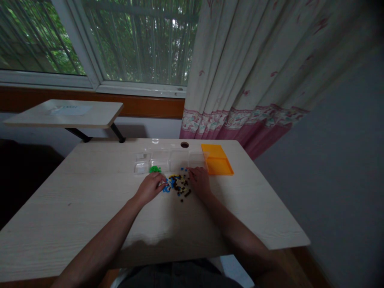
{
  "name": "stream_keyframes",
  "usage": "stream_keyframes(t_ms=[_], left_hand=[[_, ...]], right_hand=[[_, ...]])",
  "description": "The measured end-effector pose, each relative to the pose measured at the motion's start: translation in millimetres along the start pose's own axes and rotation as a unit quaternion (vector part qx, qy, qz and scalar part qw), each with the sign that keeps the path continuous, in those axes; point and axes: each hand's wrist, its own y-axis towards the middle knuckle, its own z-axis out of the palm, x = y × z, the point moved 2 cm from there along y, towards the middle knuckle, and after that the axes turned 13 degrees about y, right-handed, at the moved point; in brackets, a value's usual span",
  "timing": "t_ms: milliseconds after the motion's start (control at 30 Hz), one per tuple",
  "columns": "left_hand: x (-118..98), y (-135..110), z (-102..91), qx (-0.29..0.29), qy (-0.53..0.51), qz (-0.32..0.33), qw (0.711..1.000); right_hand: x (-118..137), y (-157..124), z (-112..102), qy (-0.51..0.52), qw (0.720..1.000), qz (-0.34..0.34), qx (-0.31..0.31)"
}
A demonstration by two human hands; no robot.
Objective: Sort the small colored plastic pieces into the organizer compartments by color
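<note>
A loose pile of small toy bricks [179,183], black, blue, yellow and white, lies on the table between my hands. At its left edge is my left hand [151,186], thumb and fingertips drawn together beside the blue bricks [167,189]. Whatever those fingers hold is too small to make out. My right hand [200,180] rests at the pile's upper right, fingers bent in a pinch near a few blue bricks [182,169]; its fingertips partly hide what they hold. Green bricks [155,169] sit grouped in a front compartment of the clear plastic divided tray [170,161], just beyond my left hand.
An orange open box [220,166] stands right of the clear tray. Behind the tray is a round cable hole [184,145] in the wooden table [99,188]. A small raised shelf [100,112] stands at the back left. Window and curtain [240,80] border the far side.
</note>
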Motion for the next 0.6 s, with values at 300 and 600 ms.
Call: stream_keyframes(t_ms=[300,600], left_hand=[[-2.6,1.5,-0.2,0.004,0.004,0.002,1.0],[-6.9,1.2,-6.6,0.023,0.011,0.029,0.999]], right_hand=[[-3.0,-0.1,1.2,0.004,1.0,0.004,0.002],[0.1,1.2,-0.6,0.009,1.0,0.005,-0.001]])
